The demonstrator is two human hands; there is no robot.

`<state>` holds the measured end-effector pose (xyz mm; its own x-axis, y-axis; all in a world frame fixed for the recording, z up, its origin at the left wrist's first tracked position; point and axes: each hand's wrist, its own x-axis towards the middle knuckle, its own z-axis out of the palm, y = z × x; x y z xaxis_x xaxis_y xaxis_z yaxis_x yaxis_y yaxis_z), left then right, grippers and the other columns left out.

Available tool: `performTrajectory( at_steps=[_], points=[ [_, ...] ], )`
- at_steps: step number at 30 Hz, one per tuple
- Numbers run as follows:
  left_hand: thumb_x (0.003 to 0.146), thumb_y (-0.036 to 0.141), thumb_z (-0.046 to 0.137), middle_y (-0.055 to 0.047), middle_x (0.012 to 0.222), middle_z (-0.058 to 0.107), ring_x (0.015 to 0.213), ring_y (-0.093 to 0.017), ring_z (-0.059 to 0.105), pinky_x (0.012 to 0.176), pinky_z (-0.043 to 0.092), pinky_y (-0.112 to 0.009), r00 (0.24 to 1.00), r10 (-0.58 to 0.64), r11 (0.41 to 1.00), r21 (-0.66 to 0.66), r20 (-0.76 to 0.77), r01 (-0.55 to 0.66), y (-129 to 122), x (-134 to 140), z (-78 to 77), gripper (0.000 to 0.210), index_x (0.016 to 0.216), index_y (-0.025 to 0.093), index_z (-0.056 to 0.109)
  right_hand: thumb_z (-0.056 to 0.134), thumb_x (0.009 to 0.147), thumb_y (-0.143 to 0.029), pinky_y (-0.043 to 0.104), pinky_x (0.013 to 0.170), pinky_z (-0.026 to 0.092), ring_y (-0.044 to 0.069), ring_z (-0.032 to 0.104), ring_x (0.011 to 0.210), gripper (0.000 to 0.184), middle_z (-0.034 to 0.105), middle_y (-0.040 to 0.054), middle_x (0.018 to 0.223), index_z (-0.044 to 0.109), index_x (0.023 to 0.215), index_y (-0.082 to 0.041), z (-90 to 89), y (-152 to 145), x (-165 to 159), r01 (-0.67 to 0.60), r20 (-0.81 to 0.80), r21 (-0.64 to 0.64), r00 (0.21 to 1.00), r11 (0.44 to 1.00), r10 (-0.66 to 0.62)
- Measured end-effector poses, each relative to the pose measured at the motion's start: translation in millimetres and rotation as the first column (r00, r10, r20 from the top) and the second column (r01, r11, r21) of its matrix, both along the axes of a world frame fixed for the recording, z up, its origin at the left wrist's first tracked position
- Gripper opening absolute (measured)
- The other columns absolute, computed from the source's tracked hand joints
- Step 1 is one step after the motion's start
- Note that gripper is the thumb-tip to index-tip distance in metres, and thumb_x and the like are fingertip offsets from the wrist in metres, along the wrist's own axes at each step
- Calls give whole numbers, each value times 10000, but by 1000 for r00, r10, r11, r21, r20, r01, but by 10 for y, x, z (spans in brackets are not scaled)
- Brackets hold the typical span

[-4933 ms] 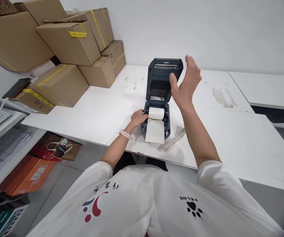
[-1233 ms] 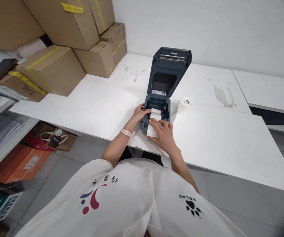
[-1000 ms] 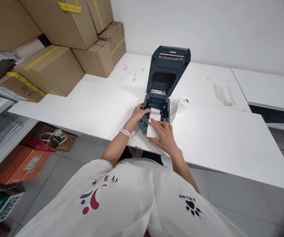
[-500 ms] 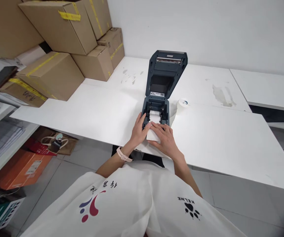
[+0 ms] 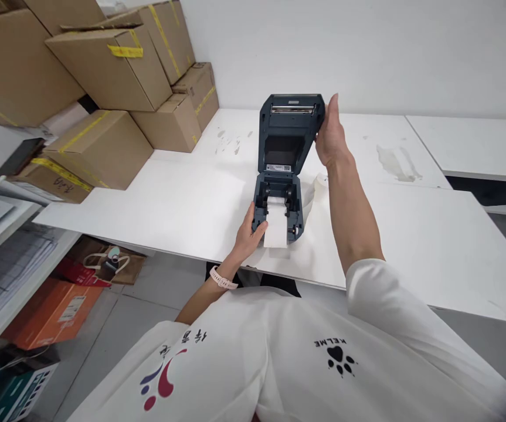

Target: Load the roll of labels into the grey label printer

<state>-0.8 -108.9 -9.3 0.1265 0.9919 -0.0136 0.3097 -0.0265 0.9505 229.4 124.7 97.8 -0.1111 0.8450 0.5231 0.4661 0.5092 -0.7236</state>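
Observation:
A dark blue-grey label printer (image 5: 259, 190) stands on the table, its lid (image 5: 290, 126) tilted up and back. From its inside a white label strip (image 5: 275, 225) runs out over the front edge. My left hand (image 5: 248, 237) holds the left front side of the base, thumb on top near the strip, fingers along the side. At the lid's upper right edge is my right hand (image 5: 332, 138), its thumb side up and its other fingers partly hidden behind the lid. Right of the printer lies a white paper roll (image 5: 321, 186) with a loose tail, partly covered by my right forearm.
Cardboard boxes (image 5: 98, 70) with yellow tape are piled at the left on the white table (image 5: 191, 199). A white wall rises behind. Below at left, a shelf (image 5: 65, 240) holds papers, and an orange box (image 5: 54, 310) and a paper bag (image 5: 127, 272) stand beneath.
My right hand has left the label strip and moved up to the lid's right edge. The lid leans slightly further left. The strip now lies uncovered; my left hand stays at the base.

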Motion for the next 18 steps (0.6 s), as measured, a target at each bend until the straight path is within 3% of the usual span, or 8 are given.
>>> performTrajectory(
  at_steps=[2,4,6,8,11,14,18],
  points=[
    [909,651,520,18,1723,135,1568,-300,248,1235,341,-402,999,-18,999,-40,47,20,10,-50,3,881,1629,325,131,-177,836,-782,328,1096,439,162,545,1309,1048,706,50,1248,495,1434,-246,8,-208,-91,-47,-129,-71,991,996,37],
    [893,684,516,13,1717,176,1571,-299,242,1238,337,-403,992,-19,993,-115,126,34,34,-124,19,894,1626,326,150,-106,877,-786,354,1091,455,190,574,1280,985,706,50,1224,560,1356,-241,-50,-611,-139,-70,-255,-113,966,991,39],
    [906,725,433,5,1703,237,1562,-287,271,1231,348,-415,978,15,984,-179,210,24,70,-188,57,862,1624,343,147,-28,955,-739,425,1079,483,230,623,1237,875,694,54,1250,611,1278,-234,-170,-1088,-153,-79,-279,-113,959,990,45],
    [919,742,361,-6,1698,258,1561,-271,277,1232,345,-424,961,72,981,-193,269,-20,119,-206,109,844,1625,349,118,136,1008,-696,474,1137,443,250,589,1303,704,674,37,1313,655,1208,-265,-332,-1527,-165,-87,-168,-83,983,993,72],
    [906,723,440,-35,1714,205,1580,-261,218,1257,295,-416,939,153,975,-202,307,-93,199,-122,178,895,1628,307,114,391,1012,-609,507,1230,326,263,439,1458,476,612,48,1434,641,1263,-291,-597,-1982,-229,-65,54,-37,996,997,67],
    [858,635,615,-59,1703,241,1579,-284,219,1262,285,-420,928,168,970,-224,334,-95,251,16,191,913,1603,283,223,319,1058,-494,545,1244,270,257,306,1539,464,510,76,1545,558,1388,-273,-804,-2185,-338,34,178,-35,984,999,-27],
    [840,535,676,-99,1546,508,1425,-318,479,1170,415,-444,902,95,987,-160,421,-30,272,107,158,733,1472,240,452,250,1077,-388,550,1233,268,244,289,1546,459,488,68,1564,487,1454,-272,-909,-2251,-449,127,218,-18,969,992,-120]
  ],
)
